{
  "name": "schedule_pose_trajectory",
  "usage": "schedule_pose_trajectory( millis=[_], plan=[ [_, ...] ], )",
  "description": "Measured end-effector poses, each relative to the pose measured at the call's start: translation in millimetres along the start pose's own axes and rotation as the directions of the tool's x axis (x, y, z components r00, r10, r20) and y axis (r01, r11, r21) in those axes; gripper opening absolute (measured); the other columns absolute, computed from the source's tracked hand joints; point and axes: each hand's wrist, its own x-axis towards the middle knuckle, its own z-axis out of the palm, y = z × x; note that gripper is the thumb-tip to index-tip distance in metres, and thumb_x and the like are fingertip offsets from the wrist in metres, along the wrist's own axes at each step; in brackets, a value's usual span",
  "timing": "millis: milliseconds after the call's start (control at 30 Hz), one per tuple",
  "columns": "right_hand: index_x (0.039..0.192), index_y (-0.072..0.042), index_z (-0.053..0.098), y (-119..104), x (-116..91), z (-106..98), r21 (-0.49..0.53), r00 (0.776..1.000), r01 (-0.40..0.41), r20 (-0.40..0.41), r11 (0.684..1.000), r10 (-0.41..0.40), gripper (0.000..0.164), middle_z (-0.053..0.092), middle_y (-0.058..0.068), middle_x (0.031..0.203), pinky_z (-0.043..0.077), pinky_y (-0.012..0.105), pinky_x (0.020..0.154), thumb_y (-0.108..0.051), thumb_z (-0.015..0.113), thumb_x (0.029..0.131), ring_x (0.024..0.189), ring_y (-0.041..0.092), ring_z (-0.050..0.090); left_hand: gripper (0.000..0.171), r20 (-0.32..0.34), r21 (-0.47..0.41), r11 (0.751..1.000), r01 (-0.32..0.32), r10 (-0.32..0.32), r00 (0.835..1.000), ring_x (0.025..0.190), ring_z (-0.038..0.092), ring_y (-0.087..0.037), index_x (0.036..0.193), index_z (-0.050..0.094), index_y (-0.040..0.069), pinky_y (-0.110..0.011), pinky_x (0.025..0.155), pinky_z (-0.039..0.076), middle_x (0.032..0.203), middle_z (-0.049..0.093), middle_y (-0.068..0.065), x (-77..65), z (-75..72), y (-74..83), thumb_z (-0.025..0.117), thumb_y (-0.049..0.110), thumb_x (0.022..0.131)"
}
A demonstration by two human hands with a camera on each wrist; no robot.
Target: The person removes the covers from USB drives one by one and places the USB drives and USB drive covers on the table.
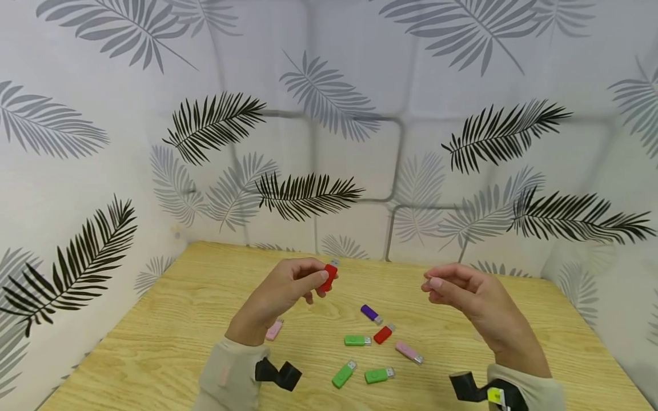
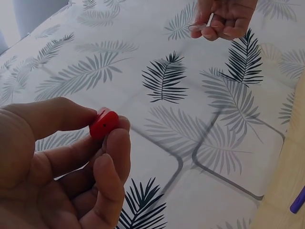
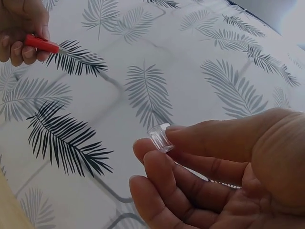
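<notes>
My left hand (image 1: 277, 288) pinches a red USB flash drive (image 1: 330, 278) between thumb and fingers above the table, its metal plug bare and pointing up and away. The drive's rounded red end (image 2: 104, 125) faces the camera in the left wrist view. Across from it, my right hand (image 1: 465, 291) holds a small clear plastic cap (image 3: 161, 138) between the thumb and fingertips. In the head view the fingers mostly hide this cap. The two hands are held well apart at a similar height.
Below the hands on the wooden table (image 1: 205, 285) lie several uncapped USB drives: a purple one (image 1: 368, 312), a red one (image 1: 382, 334), a pink one (image 1: 407, 350) and green ones (image 1: 356, 340). Another pink drive (image 1: 274, 330) sits by the left wrist. A leaf-patterned sheet (image 1: 349, 160) hangs behind.
</notes>
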Motion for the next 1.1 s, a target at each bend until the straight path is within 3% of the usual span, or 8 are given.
schedule_pose_trajectory(
  millis=[100,233,367,700,1100],
  plan=[
    [0.115,0.004,0.064,2,-2,-5,0.001,1.000,-0.012,-0.011,1.000,0.012,0.026,0.070,0.001,0.101,0.056,0.025,0.080,-0.012,0.059,0.096,0.087,0.013,0.067,0.026,0.006,0.015,1.000,0.012,-0.012,1.000,0.076,0.058,-0.015,0.113,0.064,-0.004,-0.026,0.064,0.050,0.086,0.065,-0.003,0.5,-2.1,-3.0,0.056,0.017,0.098],
    [0.114,0.003,0.066,6,-4,-14,0.081,1.000,-0.016,0.000,0.997,0.016,0.022,0.072,0.001,0.100,0.056,0.025,0.080,-0.006,0.059,0.096,0.087,0.011,0.069,0.028,0.010,0.045,0.998,0.045,-0.046,0.999,0.078,0.063,-0.016,0.112,0.063,-0.005,-0.030,0.067,0.050,0.089,0.068,-0.007,0.9,-6.0,-6.9,0.060,0.017,0.096],
    [0.110,-0.005,0.070,8,-6,-20,0.130,0.999,-0.041,-0.003,0.991,0.042,0.019,0.072,0.000,0.100,0.056,0.025,0.079,-0.004,0.059,0.095,0.086,0.011,0.069,0.029,0.003,0.077,0.993,0.087,-0.088,0.996,0.079,0.067,-0.020,0.111,0.062,-0.005,-0.033,0.069,0.051,0.091,0.071,-0.011,0.6,-9.0,-10.6,0.063,0.018,0.094],
    [0.106,-0.012,0.073,11,-6,-25,-0.038,0.976,-0.175,-0.137,0.984,0.169,0.018,0.070,-0.007,0.099,0.055,0.021,0.075,-0.021,0.067,0.091,0.080,0.008,0.065,0.022,-0.034,0.177,0.974,0.140,-0.136,0.990,0.077,0.068,-0.020,0.100,0.067,0.000,-0.033,0.066,0.053,0.089,0.073,-0.011,3.0,-7.7,-19.1,0.064,0.021,0.093],
    [0.105,-0.006,0.068,18,-7,-33,-0.112,0.958,-0.232,-0.197,0.966,0.207,0.027,0.068,-0.008,0.090,0.056,0.022,0.073,-0.028,0.069,0.089,0.079,0.010,0.064,0.020,-0.053,0.248,0.953,0.173,-0.165,0.985,0.071,0.061,-0.019,0.090,0.072,0.005,-0.027,0.061,0.047,0.081,0.069,-0.003,4.2,-8.7,-24.1,0.066,0.024,0.091]
  ],
)
